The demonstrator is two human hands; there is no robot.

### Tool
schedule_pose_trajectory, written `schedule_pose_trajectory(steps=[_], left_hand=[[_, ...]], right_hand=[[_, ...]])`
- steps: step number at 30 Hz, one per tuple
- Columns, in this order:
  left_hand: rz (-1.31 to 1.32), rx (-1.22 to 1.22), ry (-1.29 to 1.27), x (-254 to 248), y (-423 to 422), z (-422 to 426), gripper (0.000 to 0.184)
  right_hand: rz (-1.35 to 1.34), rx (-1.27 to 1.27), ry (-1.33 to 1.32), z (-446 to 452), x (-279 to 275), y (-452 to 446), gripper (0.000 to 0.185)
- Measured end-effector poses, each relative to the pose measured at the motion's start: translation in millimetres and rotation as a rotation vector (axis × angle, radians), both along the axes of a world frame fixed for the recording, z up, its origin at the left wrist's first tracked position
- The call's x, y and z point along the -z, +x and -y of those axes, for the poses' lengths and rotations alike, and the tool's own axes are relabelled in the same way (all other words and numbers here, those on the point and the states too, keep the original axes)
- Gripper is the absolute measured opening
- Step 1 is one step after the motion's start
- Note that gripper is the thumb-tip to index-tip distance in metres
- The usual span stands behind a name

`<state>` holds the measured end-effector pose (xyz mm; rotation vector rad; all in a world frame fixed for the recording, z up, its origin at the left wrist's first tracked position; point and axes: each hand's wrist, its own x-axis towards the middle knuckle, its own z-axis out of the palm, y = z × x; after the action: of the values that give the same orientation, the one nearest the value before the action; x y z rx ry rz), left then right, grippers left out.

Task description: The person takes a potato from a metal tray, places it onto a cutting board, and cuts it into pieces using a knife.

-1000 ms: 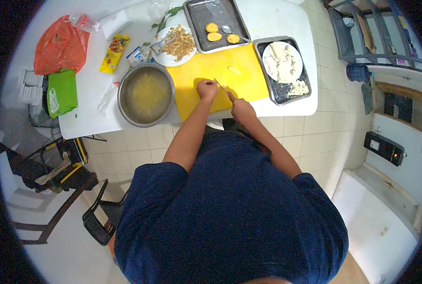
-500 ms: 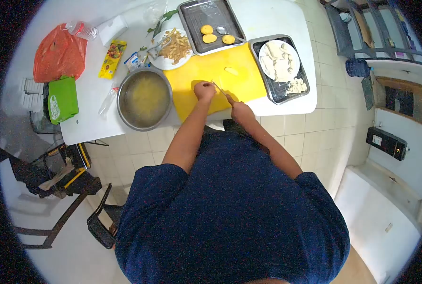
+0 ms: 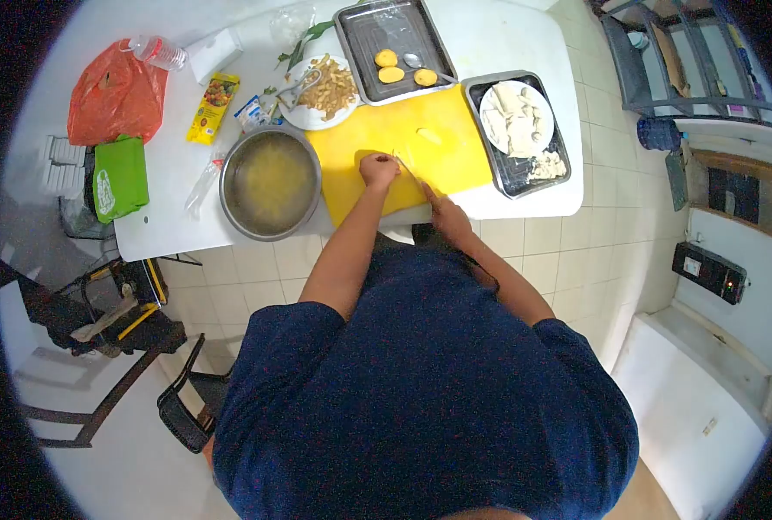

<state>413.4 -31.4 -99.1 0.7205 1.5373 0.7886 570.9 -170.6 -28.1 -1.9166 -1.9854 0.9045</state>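
Observation:
My right hand [image 3: 449, 220] is closed round the handle of a knife [image 3: 412, 175], whose blade slants up and left over the yellow cutting board [image 3: 464, 160]. Near the knife's tip, my left hand [image 3: 379, 170] rests on the board with curled fingers. What those fingers press on is mostly hidden, though small pale bits show beside them. Farther up the board lies a pale yellow piece [image 3: 428, 135], apart from both hands; it looks like cut potato.
Left of the board stands a metal bowl [image 3: 271, 224] of cloudy yellowish liquid. Behind are a plate of peelings [image 3: 330, 91] and a dark tray [image 3: 395, 26] with yellow halves and a spoon. On the right, another tray [image 3: 512, 185] carries a plate and pale chopped pieces.
The knife and my right hand have shifted slightly down and toward me, with the blade still near my left fingers. The whole view has moved slightly.

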Motion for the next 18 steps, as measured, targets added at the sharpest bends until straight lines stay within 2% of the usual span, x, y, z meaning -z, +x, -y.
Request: schedule_pose_trajectory(steps=[2, 3, 6, 9, 11, 15, 17, 18], left_hand=[[-0.141, 0.054, -0.047, -34, 3, 0, 0.008], [-0.209, 0.075, -0.064, -45, 5, -3, 0.012], [0.03, -0.054, -0.055, -34, 1, -1, 0.01], [-0.129, 0.024, -0.073, -30, 3, -2, 0.009], [-0.082, 0.031, -0.053, -27, 2, -1, 0.007], [-0.102, 0.076, 0.102, -11, -1, 5, 0.005], [-0.216, 0.133, 0.294, -31, 0, 8, 0.004], [-0.272, 0.165, 0.385, -38, 0, 12, 0.004]], right_hand=[[0.008, -0.027, 0.014, -6, -9, 1, 0.079], [0.062, -0.037, -0.018, -11, -12, 1, 0.075], [0.189, -0.065, -0.078, -21, -16, -11, 0.067], [0.269, -0.054, -0.067, -32, -12, 0, 0.065], [0.283, -0.002, -0.067, -36, -6, 6, 0.063], [-0.14, 0.159, 0.043, -44, -31, 25, 0.049], [-0.294, 0.161, 0.103, -38, -18, 40, 0.044], [-0.301, 0.191, 0.036, -34, -26, 42, 0.044]])
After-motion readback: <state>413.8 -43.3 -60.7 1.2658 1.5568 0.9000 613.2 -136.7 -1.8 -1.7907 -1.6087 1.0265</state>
